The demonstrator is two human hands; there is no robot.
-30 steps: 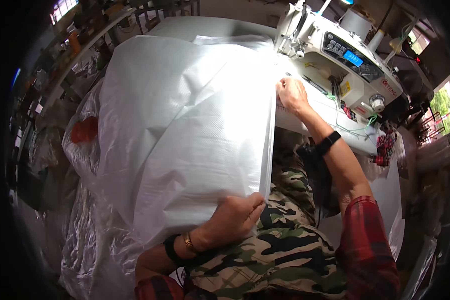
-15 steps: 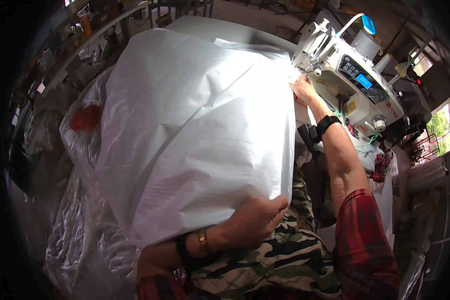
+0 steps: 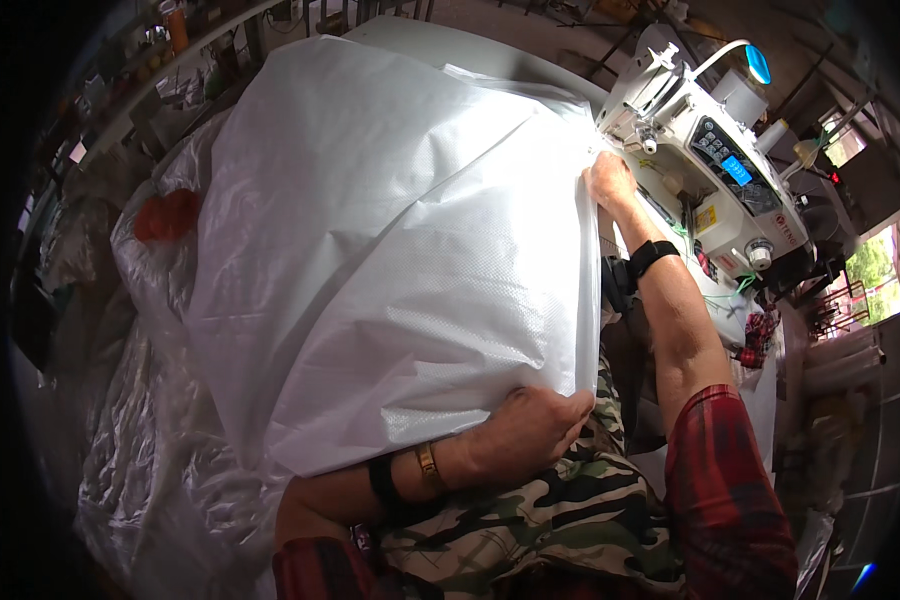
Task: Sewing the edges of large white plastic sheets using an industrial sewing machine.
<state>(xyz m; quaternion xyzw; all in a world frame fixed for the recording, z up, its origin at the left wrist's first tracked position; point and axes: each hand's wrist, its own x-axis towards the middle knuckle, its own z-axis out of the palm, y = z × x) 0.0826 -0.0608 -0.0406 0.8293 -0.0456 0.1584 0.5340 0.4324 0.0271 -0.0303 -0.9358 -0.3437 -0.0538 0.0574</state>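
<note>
A large white woven plastic sheet [image 3: 400,250] spreads over the table and hangs down toward my lap. My left hand [image 3: 530,430] is closed on its near right corner, fingers curled over the edge. Farther up that same right edge, my right hand [image 3: 611,183] pinches the sheet close to the sewing machine [image 3: 710,160]. Bright lamp light falls on the plastic around the machine's needle area, and the needle itself cannot be made out.
The pale tabletop [image 3: 450,45] shows behind the sheet. Crumpled clear plastic [image 3: 160,420] with an orange-red patch [image 3: 167,215] lies at the left. A thread cone [image 3: 740,97] stands behind the machine. Checked cloth scraps [image 3: 759,335] hang at its right. Shelving [image 3: 160,95] runs along the far left.
My right hand has come slightly nearer along the edge, away from the needle area. My left hand has shifted a little right and up, with the sheet's corner. The view has tilted slightly.
</note>
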